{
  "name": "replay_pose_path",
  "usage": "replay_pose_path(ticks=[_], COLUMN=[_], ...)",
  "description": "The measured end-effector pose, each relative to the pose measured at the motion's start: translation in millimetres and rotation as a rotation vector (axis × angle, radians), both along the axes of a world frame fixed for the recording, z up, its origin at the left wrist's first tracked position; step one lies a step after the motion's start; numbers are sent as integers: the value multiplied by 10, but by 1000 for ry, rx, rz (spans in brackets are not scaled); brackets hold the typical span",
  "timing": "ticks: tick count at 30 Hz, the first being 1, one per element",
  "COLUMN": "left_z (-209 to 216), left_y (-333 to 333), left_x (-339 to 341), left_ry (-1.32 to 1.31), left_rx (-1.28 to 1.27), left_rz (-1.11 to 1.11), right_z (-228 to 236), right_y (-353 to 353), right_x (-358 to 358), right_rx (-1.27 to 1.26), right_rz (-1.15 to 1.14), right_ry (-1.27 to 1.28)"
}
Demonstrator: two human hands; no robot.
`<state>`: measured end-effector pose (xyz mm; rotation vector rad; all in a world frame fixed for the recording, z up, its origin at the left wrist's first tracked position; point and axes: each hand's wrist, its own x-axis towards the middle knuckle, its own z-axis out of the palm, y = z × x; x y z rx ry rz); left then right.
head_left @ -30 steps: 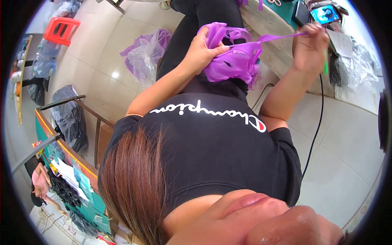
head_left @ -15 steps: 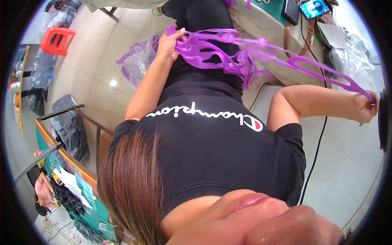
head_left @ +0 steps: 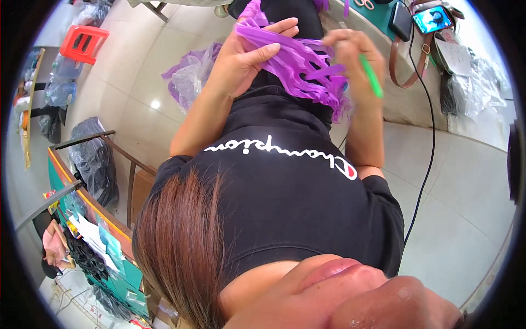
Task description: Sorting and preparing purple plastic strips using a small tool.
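A bundle of shiny purple fabric strips (head_left: 282,60) with loops and slits hangs over my lap. My left hand (head_left: 241,57) holds its upper end between the thumb and the palm side, with the fingers stretched out. My right hand (head_left: 356,57), blurred by motion, is at the strips' right side. A slim bright green tool (head_left: 371,77) sticks out of that hand; its working end is hidden. The right fingertips meet the purple strips, but whether they pinch one cannot be made out.
Beside my left forearm lies a clear plastic bag (head_left: 189,82) with purple material. A draped table at the upper right bears a lit phone (head_left: 434,20), a black case (head_left: 401,22) and scissors (head_left: 364,4). A black cable (head_left: 432,126) runs down the right. A red stool (head_left: 85,44) stands left.
My right hand has come in from the far right to beside the bundle, and the stretched strip has gone slack. My left hand has moved slightly right, its fingers now extended.
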<state>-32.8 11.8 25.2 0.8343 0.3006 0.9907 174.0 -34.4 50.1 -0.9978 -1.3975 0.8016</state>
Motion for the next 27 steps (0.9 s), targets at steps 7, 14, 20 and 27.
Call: replay_pose_path(ticks=[7,14,20,27], left_z=[27,-134,-66,-69], left_y=[-77,-60,-152,-170], left_x=[92,137,163,165], left_ry=[61,145,180,175], left_rx=[171,-163,-88,-66], left_rz=[91,58,133,163], right_z=[-179,-215,-219,-260], right_y=[99,31,-79,-75], right_x=[-247,-221,-204,-228], right_rx=[45,176,-42,-48], right_rz=[26,-86,279,246], right_ry=[-182,-209,160,169])
